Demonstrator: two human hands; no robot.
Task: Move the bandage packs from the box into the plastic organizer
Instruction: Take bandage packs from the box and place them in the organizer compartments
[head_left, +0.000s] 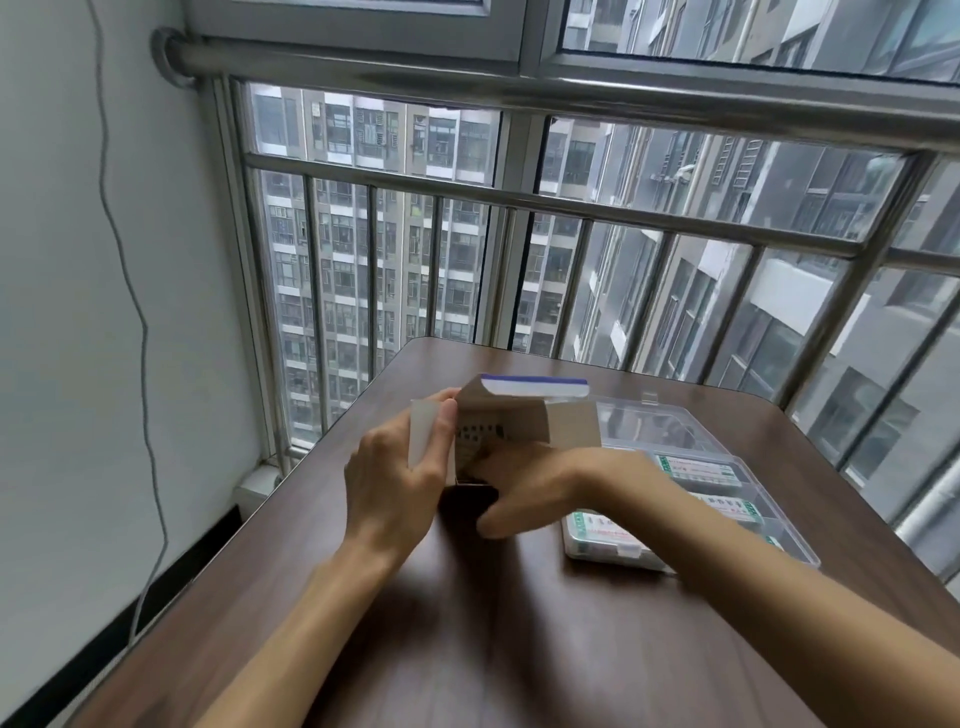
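The right hand's (524, 483) fingers reached into the open mouth of the box (519, 421), their tips hidden inside, so whether they had closed on a pack could not be told. The left hand's (395, 478) fingers curled round the box's left side and flap, steadying it on the table (467, 649). This looked like another fetch; next, a pack would need drawing out and carrying right to the plastic organizer (691, 488), just beside the box, where several bandage packs (698, 470) already lay. The table's left edge ran near; open room lay toward the person.
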